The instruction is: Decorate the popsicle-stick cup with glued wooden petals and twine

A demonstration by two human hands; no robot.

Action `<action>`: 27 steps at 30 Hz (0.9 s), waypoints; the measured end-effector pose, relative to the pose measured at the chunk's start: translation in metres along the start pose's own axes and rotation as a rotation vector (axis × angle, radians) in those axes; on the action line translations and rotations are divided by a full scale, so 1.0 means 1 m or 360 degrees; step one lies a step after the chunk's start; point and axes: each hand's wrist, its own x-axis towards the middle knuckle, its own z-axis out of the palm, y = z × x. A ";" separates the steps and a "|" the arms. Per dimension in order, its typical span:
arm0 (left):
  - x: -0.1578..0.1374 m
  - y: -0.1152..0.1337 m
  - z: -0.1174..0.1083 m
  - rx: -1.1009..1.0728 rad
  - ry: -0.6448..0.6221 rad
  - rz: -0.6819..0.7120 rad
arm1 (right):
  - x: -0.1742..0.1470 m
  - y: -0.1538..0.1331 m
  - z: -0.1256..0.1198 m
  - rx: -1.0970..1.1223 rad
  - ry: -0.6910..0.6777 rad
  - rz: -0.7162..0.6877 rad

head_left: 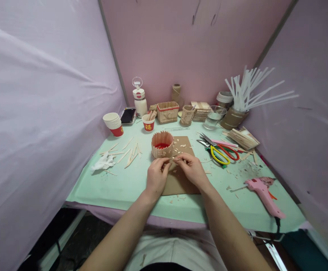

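Observation:
My left hand [157,175] and my right hand [191,168] meet over a brown cardboard sheet [181,182]. Both are closed, thumbs and fingertips pinching a small pale piece of wooden stick [173,160], mostly covered by the fingers. Just beyond them stands a round basket [164,151] made of thin wooden strips with jagged tips, red inside. Wood chips [183,145] lie scattered on the cardboard around the basket and hands.
Left lie split wooden sticks [132,156] and crumpled tissue [104,162]. Scissors [220,155] and a pink glue gun [265,195] are on the right. Paper cups [113,124], a water bowl [213,118], a rectangular basket [167,113] and a holder of white glue sticks [234,117] line the back.

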 end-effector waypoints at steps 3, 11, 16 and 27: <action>-0.003 0.000 -0.002 -0.0047 0.0022 0.0004 | -0.001 0.001 -0.001 -0.0013 0.0019 -0.0007; 0.000 0.002 -0.006 -0.0245 0.0059 -0.0050 | -0.006 0.002 -0.006 -0.0045 -0.0040 -0.0056; 0.001 0.001 -0.005 -0.0261 -0.0127 -0.0106 | -0.008 0.004 -0.007 -0.0083 -0.0103 -0.0101; 0.002 -0.006 -0.007 -0.0242 0.0005 -0.0288 | -0.006 0.005 -0.008 -0.0086 -0.0015 -0.0040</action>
